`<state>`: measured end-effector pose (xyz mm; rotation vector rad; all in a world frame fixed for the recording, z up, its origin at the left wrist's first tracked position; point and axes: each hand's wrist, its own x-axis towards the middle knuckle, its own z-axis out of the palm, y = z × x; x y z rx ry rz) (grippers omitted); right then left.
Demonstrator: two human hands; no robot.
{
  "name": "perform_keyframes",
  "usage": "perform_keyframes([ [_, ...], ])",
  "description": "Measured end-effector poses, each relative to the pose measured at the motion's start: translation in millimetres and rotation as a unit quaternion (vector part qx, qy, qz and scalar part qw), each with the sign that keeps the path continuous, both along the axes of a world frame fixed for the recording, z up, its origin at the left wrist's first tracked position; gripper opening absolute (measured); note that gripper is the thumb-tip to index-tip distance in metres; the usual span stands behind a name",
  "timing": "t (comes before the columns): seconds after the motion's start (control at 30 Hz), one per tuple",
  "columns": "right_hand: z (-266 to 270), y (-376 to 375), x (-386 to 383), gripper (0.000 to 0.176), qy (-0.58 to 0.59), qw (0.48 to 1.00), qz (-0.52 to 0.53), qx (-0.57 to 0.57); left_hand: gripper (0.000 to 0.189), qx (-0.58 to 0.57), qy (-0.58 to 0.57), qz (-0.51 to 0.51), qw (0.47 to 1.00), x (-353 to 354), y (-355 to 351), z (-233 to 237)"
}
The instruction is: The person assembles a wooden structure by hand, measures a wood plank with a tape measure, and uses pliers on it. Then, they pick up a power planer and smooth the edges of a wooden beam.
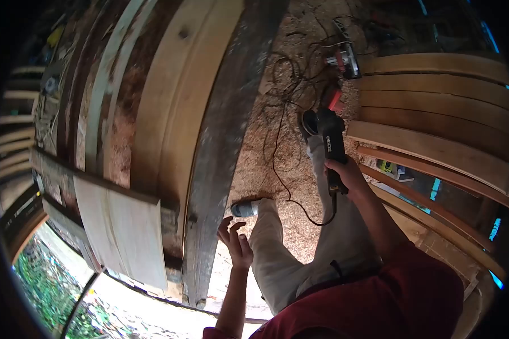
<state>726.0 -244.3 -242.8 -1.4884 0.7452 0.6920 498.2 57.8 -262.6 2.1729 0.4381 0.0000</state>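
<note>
The floor of this rough workshop is covered in a thick layer of pale sawdust and shavings, and timber lies on both sides of it. To the left, long planks run side by side: a pale plank with a knot near its far end, then a dark, weathered beam right at the edge of the sawdust. A short, light board rests across the planks nearer the person. To the right, a stack of curved boards fans out, their clean faces orange-brown. A circular saw sits on the sawdust at the far end, among loops of black cord that trail back towards the person. Green leaves and daylight show beyond the planks at the lower left. The person wears a red shirt and light trousers, with one leg stretched forward so that a grey shoe rests on the sawdust just beside the dark beam. The right hand is closed around the rear handle of a black grinder, held above the floor with its round disc pointing away from the body. The left hand is empty, its fingers loosely spread and curled, hanging in the air near the shoe and the beam's edge.
</note>
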Motion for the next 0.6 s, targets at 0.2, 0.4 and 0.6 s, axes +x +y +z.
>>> perform_keyframes([
  [0.2, -60, -53, 119, 0.026, 0.019, 0.995, -0.092, 0.045, 0.03, 0.071, -0.069, -0.233, 0.967, 256, -20, -23],
  [0.4, -175, -93, 256, 0.036, 0.001, 0.99, -0.132, 0.046, 0.01, 0.163, -0.188, -0.309, 0.918, 571, -89, -65],
  [0.6, -284, -131, 422, 0.04, -0.005, 0.991, -0.134, 0.025, 0.034, 0.314, -0.285, -0.311, 0.851, 869, -161, -110],
])
